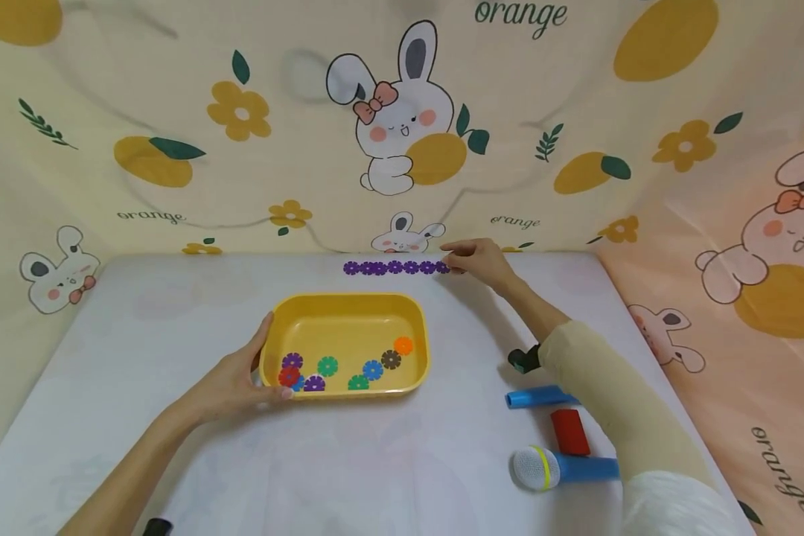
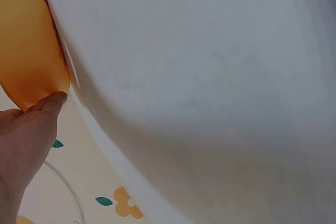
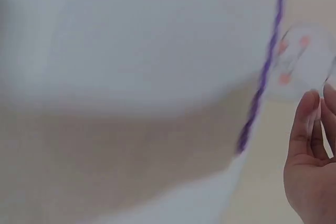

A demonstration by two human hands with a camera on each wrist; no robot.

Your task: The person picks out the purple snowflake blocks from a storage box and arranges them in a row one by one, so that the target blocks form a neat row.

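A yellow plastic tray (image 1: pixel 345 301) with rounded corners sits tilted toward the camera, with several snowflake discs in red, blue, green, purple, brown and orange (image 1: pixel 403 345) lying along its near side. My left hand (image 1: pixel 231 383) grips its left end, the thumb at the near left corner and the fingers behind the side wall. Along the table's far edge runs a row of purple snowflake discs (image 1: pixel 394 267). Just over its right end is my right hand (image 1: pixel 479 262), fingers loosely bent. In the right wrist view, no object shows between that hand's thumb and fingers (image 3: pixel 307 124).
On the right of the white table (image 1: pixel 442 461) lie a blue tube (image 1: pixel 536 397), a red block (image 1: pixel 569 432), a blue toy microphone (image 1: pixel 537 468) and a black item (image 1: pixel 524 360), partly under the right forearm. A printed cloth (image 1: pixel 241 171) hangs behind. Another black object (image 1: pixel 157 527) shows at bottom left.
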